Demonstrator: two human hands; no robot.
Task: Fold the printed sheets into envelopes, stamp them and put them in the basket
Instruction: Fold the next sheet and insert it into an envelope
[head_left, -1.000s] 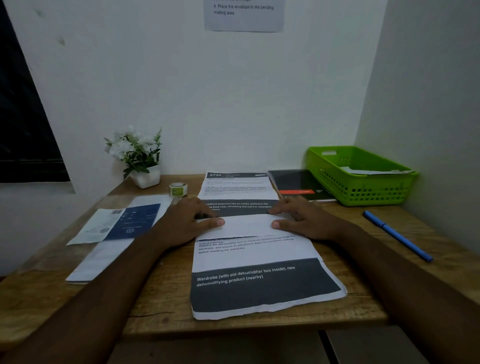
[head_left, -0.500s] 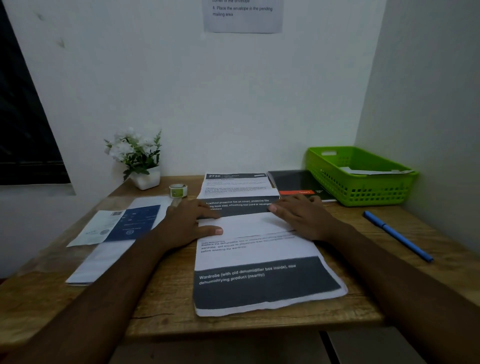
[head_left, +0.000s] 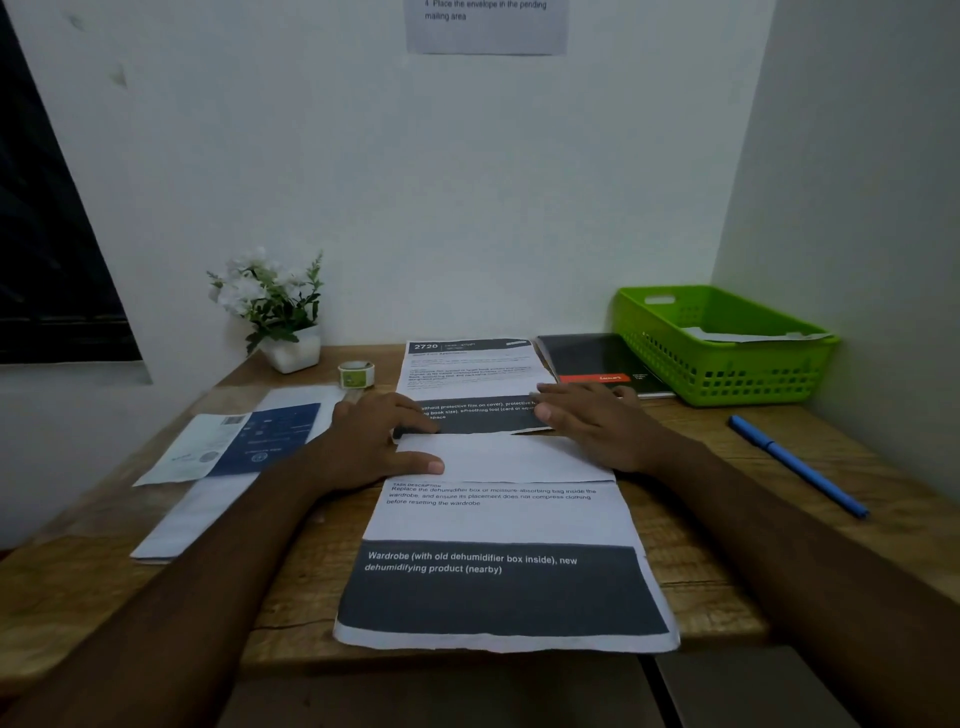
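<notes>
The sheet (head_left: 501, 519) lies lengthwise in the middle of the desk (head_left: 696, 582), its near end just over the front edge, with a white flap (head_left: 504, 457) turned back across its middle. It is thin printer paper, so I judge it light, limp and quick to slide on the wood. It will crease wherever it is pressed and tear or crumple if pinched hard. It is best handled by its long side edges or a corner, with one palm pinning it while the other runs the fold. The left hand (head_left: 371, 441) and right hand (head_left: 597, 423) both lie flat on it, fingers straight, holding nothing and pressing the flap's two ends, the left thumb along its near edge. A second printed page seems to lie beyond the flap, though I cannot tell whether it is separate. A small roll (head_left: 356, 374) sits behind the left hand. The basket (head_left: 727, 376) stands at the far right with paper already inside.
</notes>
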